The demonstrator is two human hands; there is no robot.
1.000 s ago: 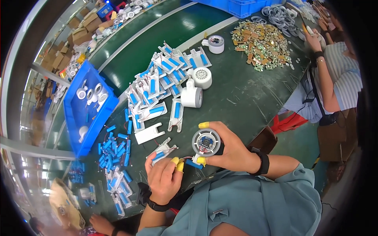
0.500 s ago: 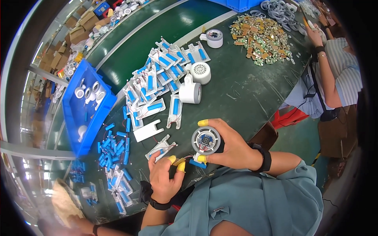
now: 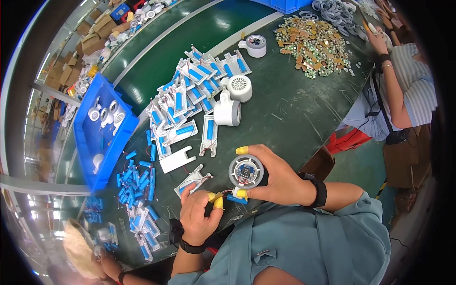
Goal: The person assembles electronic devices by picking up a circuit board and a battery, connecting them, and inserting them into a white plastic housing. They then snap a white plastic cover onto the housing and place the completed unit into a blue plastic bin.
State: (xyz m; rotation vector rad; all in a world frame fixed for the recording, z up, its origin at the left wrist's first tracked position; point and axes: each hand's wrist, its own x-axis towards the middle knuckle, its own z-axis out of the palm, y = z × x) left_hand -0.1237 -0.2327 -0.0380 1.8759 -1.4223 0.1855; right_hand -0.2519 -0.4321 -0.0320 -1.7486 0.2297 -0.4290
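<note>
In the head view, the right hand (image 3: 285, 183) grips a round white-and-grey housing (image 3: 233, 178), its open face up and a small circuit board (image 3: 245, 171) showing inside. Its thumb and a forefinger, both in yellow finger covers, clasp opposite sides. A blue cylinder (image 3: 237, 199) lies just below the housing's white neck, by the thumb.

The left hand (image 3: 198, 222) pinches a small tan piece (image 3: 218, 195) between covered thumb and fingertip — thin wires run from there toward the neck. Its index finger extends over the near end of a white half-shell (image 3: 196, 175); whether they touch, I cannot tell.

Beyond, on the dark green table (image 3: 289, 111), lie a plain white cover (image 3: 175, 160), a heap of shells with blue cylinders (image 3: 180, 102), two white round-headed units (image 3: 227, 113) and loose blue cylinders (image 3: 135, 179). Small boards (image 3: 311, 47) are piled farther off, right of centre.
</note>
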